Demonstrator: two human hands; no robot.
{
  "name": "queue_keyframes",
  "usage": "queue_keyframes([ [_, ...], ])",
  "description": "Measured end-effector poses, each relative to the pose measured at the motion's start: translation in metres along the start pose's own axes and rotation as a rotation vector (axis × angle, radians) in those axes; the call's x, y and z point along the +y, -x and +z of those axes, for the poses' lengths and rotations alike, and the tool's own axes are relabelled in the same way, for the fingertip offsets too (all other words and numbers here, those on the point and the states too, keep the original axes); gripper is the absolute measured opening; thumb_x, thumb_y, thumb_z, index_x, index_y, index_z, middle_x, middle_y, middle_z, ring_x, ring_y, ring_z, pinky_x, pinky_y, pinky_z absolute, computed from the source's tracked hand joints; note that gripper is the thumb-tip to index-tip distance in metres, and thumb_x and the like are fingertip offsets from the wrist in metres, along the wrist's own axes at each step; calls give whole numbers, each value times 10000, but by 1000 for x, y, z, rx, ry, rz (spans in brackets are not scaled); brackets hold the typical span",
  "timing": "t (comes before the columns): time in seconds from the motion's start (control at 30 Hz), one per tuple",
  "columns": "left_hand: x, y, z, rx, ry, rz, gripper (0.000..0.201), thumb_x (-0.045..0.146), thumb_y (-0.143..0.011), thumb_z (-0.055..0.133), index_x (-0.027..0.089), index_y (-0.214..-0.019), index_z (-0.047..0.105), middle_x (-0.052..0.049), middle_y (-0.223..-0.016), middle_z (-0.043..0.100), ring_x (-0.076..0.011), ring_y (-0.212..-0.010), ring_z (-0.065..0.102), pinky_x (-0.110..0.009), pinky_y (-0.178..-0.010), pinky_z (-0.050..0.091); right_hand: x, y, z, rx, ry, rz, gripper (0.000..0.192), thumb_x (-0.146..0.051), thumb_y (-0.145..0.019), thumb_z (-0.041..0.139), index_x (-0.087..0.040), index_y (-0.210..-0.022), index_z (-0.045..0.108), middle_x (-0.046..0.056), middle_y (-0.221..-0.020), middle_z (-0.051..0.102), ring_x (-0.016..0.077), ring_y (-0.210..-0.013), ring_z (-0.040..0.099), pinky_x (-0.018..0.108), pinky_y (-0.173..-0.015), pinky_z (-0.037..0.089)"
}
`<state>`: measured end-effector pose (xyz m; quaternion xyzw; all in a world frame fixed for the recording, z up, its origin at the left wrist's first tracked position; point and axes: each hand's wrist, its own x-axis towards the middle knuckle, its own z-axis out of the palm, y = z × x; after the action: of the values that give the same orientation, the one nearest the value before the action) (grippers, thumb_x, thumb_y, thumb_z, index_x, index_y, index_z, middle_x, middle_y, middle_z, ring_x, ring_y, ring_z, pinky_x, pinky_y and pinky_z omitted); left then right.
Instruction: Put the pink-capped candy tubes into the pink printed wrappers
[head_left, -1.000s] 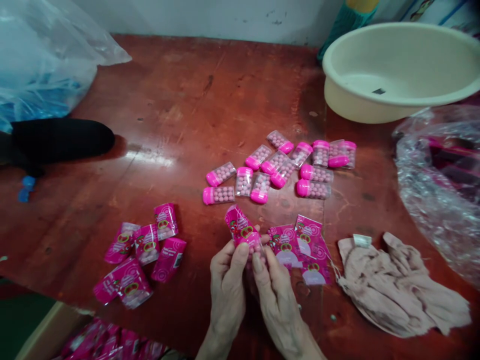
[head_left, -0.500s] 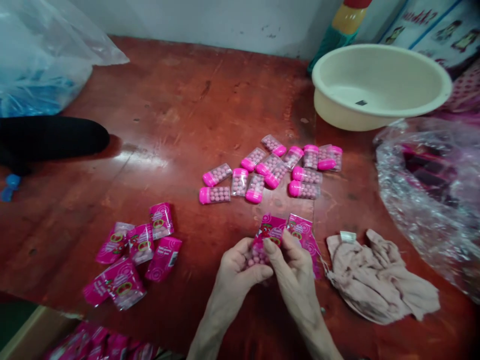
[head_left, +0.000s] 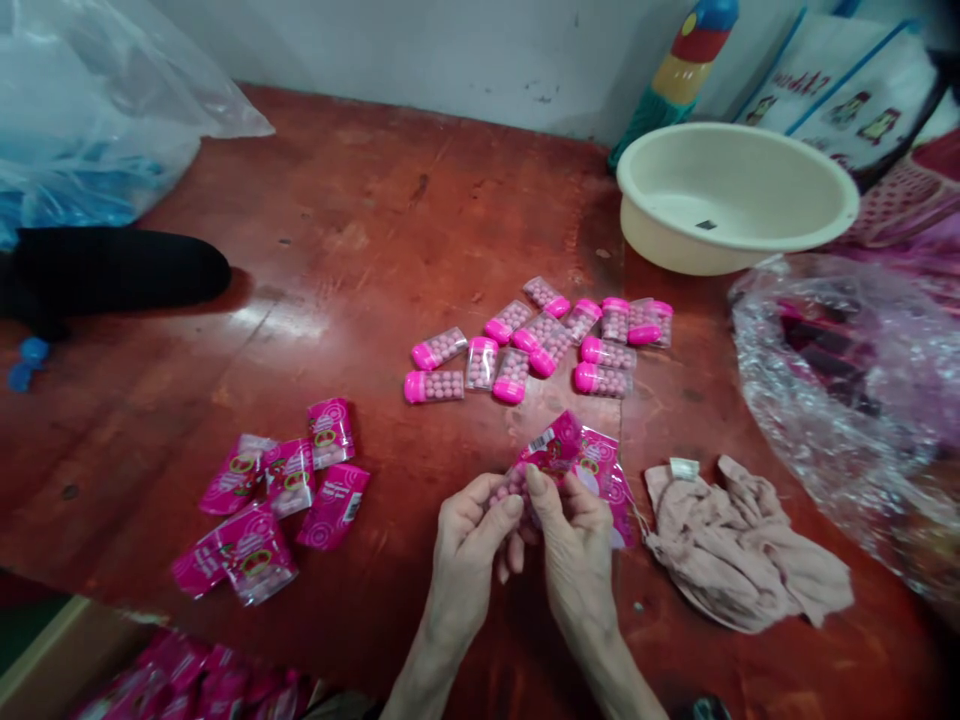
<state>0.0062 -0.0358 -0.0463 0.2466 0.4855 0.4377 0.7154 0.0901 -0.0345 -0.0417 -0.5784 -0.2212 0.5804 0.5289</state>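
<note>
My left hand (head_left: 469, 545) and my right hand (head_left: 574, 540) meet near the front edge of the red table (head_left: 360, 250). Together they pinch a small candy container (head_left: 510, 488) and a pink wrapper (head_left: 551, 447) that sticks up and to the right from my fingertips. Under my right hand lie a few more flat pink wrappers (head_left: 604, 475). A cluster of several unwrapped candy containers (head_left: 536, 340) with pink caps lies just beyond my hands. Several wrapped packs (head_left: 281, 495) sit in a loose group to the left.
A cream plastic basin (head_left: 731, 200) stands at the back right. A crumpled pinkish cloth (head_left: 739, 550) lies right of my hands. A clear plastic bag (head_left: 855, 390) fills the right side, another bag (head_left: 82, 130) the back left. A black sleeve (head_left: 112, 270) rests at left.
The wrapper in my hands has swung from upper left to upper right. The candy container has gone part way into it. My view has drifted, showing more of the right side.
</note>
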Motion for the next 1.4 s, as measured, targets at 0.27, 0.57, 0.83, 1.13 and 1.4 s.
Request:
queue_keyframes([
  [0.27,2,-4,0,-80,-49,-81,220,347,-825,542,149,-729,526,17,-528,571,-25,-335,345,-148,-327,189,-4,-11,-15,3,23,-24,231,-352,-725,699,-155,-834,652,-8,-669,651,102,-592,599,185,-554,489],
  [0.57,7,6,9,-106,-303,23,194,310,-843,517,157,-726,535,40,-513,481,-47,-395,358,-175,-394,256,-4,-12,-9,165,51,24,265,-388,-723,675,-135,-647,659,-12,-484,588,99,-407,516,194,-394,403],
  [0.83,0,-1,9,-48,-87,-47,212,334,-835,532,148,-732,533,40,-518,490,-33,-371,330,-172,-360,208,-5,-8,-12,124,166,31,263,-399,-697,697,-153,-641,624,-30,-514,557,95,-420,471,208,-406,399],
  [1.13,3,-4,8,-7,-14,-47,209,285,-856,511,145,-703,531,28,-524,522,-31,-376,310,-181,-362,172,-2,-12,-17,128,174,-115,293,-377,-799,606,-175,-602,526,-51,-564,448,91,-533,411,194,-488,360],
  [1.4,3,-7,7,44,-52,24,202,289,-851,527,153,-702,526,53,-538,433,-34,-411,302,-173,-378,214,6,1,-4,56,61,-41,190,-357,-781,629,-187,-859,660,11,-725,628,141,-643,576,243,-578,493],
])
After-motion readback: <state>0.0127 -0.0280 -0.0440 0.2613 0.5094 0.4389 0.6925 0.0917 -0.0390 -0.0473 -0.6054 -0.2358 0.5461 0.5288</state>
